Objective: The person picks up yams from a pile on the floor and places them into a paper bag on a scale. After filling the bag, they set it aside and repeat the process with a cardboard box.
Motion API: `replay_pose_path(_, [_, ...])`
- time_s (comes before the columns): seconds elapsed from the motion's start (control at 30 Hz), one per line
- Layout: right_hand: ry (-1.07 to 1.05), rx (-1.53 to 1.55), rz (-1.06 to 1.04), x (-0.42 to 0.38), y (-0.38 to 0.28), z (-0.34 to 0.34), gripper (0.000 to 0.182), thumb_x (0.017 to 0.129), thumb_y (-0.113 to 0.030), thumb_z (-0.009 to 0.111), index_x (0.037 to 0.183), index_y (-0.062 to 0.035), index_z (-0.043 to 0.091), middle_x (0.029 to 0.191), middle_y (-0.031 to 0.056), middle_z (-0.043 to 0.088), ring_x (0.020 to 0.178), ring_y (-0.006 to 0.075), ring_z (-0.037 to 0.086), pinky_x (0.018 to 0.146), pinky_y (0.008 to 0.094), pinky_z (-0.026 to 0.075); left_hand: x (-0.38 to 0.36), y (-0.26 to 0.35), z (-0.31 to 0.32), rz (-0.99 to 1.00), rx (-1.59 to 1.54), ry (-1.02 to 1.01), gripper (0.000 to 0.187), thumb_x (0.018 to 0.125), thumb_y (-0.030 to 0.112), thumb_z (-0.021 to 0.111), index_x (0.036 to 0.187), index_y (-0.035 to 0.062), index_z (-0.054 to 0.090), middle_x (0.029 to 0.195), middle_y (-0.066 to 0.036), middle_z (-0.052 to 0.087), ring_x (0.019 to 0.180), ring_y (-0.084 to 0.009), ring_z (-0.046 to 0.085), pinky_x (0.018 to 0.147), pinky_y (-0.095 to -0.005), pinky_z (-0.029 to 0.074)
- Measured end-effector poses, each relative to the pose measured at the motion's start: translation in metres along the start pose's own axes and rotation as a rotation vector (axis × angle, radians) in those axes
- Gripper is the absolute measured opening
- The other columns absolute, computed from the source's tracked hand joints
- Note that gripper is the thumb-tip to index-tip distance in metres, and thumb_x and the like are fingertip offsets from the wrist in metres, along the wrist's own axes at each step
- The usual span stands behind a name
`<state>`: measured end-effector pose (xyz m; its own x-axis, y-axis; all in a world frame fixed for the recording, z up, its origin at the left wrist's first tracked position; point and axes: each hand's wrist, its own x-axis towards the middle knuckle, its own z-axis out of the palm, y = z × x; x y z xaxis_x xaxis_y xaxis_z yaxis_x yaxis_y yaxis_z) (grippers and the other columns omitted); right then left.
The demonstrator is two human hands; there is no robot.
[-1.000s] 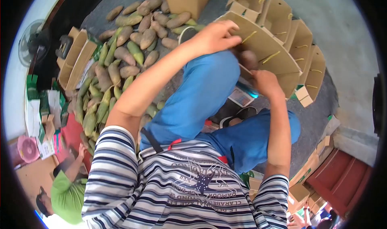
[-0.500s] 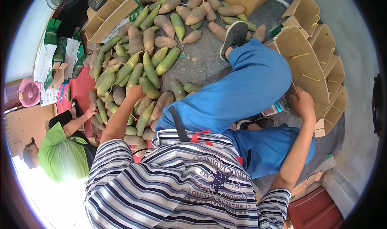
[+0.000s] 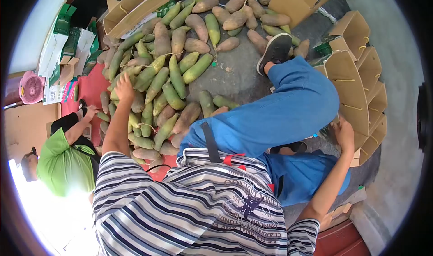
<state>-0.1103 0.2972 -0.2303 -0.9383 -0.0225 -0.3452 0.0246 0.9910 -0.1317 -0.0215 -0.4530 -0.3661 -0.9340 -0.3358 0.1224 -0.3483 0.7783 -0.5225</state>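
Right hand [image 3: 345, 133] low by knee, fingers curled on edge of nearest box [image 3: 349, 93]. Left hand [image 3: 125, 88] farther out, fingers together, resting on pile [image 3: 167, 82]; grip cannot tell. Co-worker [image 3: 63, 159] beside pile.

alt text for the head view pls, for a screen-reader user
A seated person's left hand reaches into a pile of green and brown produce on the floor, while the right hand touches a row of open cardboard boxes. Another person in green crouches nearby.
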Motion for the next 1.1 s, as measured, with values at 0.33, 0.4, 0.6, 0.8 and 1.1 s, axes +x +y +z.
replay_pose_path(0.33, [0.044, -0.040, -0.033, -0.005, -0.010, -0.005, 0.030, 0.080, -0.018, 0.061, 0.105, -0.0027, 0.059, 0.090, 0.0223, 0.061, 0.089, 0.0389, 0.057, 0.077, 0.0461, 0.045, -0.006, -0.004, -0.008, 0.127, -0.014, -0.269, 0.039, 0.073, 0.010, 0.064, 0.109, 0.0119, 0.049, 0.100, -0.009, 0.053, 0.093, -0.0311, 0.054, 0.072, -0.0401, 0.049])
replay_pose_path(0.4, [0.016, -0.048, -0.053, -0.001, -0.003, -0.002, 0.030, 0.079, -0.018, 0.061, 0.105, -0.0024, 0.059, 0.089, 0.0222, 0.061, 0.089, 0.0387, 0.057, 0.076, 0.0463, 0.045, -0.019, 0.002, -0.016, 0.268, 0.000, -0.256, 0.040, 0.070, 0.010, 0.065, 0.107, 0.0122, 0.051, 0.099, -0.009, 0.053, 0.093, -0.0308, 0.053, 0.071, -0.0402, 0.048])
replay_pose_path(0.6, [0.029, -0.030, -0.089, -0.001, -0.003, -0.003, 0.029, 0.078, -0.019, 0.062, 0.103, -0.0058, 0.060, 0.087, 0.0211, 0.062, 0.087, 0.0380, 0.058, 0.075, 0.0467, 0.045, -0.036, 0.053, -0.067, 0.444, -0.097, -0.311, 0.047, 0.062, 0.016, 0.071, 0.104, 0.0100, 0.053, 0.100, -0.009, 0.052, 0.095, -0.0300, 0.052, 0.075, -0.0397, 0.047])
replay_pose_path(0.8, [0.046, -0.101, -0.061, -0.003, 0.001, 0.003, 0.027, 0.078, -0.019, 0.061, 0.103, -0.0093, 0.061, 0.095, 0.0188, 0.063, 0.093, 0.0362, 0.059, 0.077, 0.0466, 0.046, -0.006, 0.118, -0.122, 0.421, -0.577, -0.135, 0.056, 0.059, 0.027, 0.075, 0.104, 0.0041, 0.052, 0.104, -0.014, 0.054, 0.099, -0.0340, 0.051, 0.081, -0.0420, 0.046])
replay_pose_path(1.1, [0.020, -0.060, -0.042, 0.006, 0.010, 0.016, 0.021, 0.077, -0.018, 0.060, 0.095, -0.0068, 0.061, 0.089, 0.0176, 0.064, 0.088, 0.0350, 0.060, 0.075, 0.0459, 0.047, 0.062, 0.206, -0.288, 0.423, -1.727, 0.158, 0.049, 0.079, 0.010, 0.070, 0.121, -0.0023, 0.047, 0.111, -0.010, 0.055, 0.101, -0.0179, 0.054, 0.088, -0.0294, 0.044])
